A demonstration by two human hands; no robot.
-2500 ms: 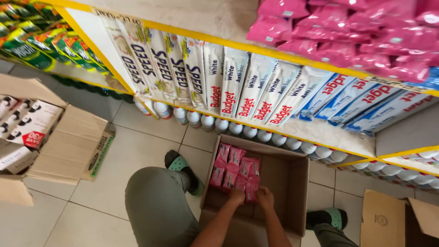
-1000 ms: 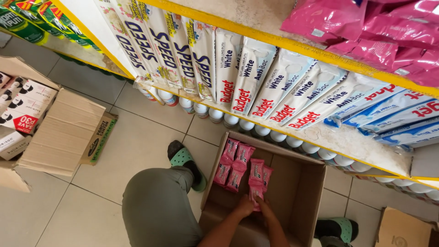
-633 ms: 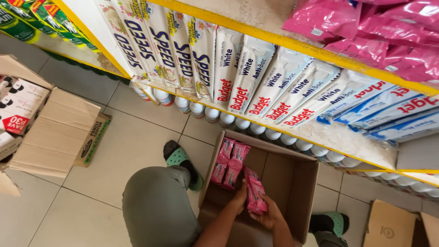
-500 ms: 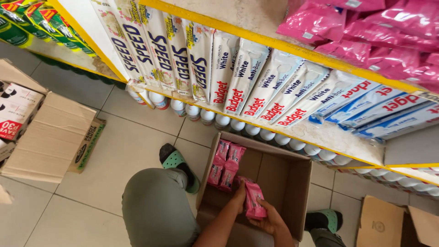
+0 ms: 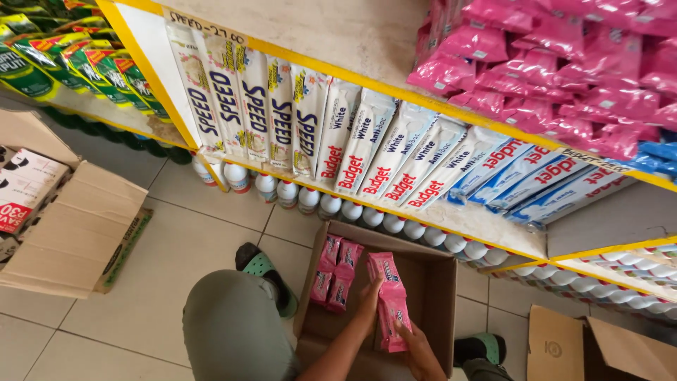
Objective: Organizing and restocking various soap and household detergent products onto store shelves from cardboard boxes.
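Head view: on the left an open carton (image 5: 70, 226) sits on the tiled floor (image 5: 176, 233). We crouch over the cardboard box (image 5: 430, 296), where a few pink packets (image 5: 337, 274) lie against its left wall. Our left hand (image 5: 368, 305) and right hand (image 5: 422, 353) have their fingers closed around a stack of pink packets (image 5: 390, 305), held upright just above the box. We judge the stack is mid-lift; up right, the shelf (image 5: 486, 219) carries matching pink bags (image 5: 564, 70).
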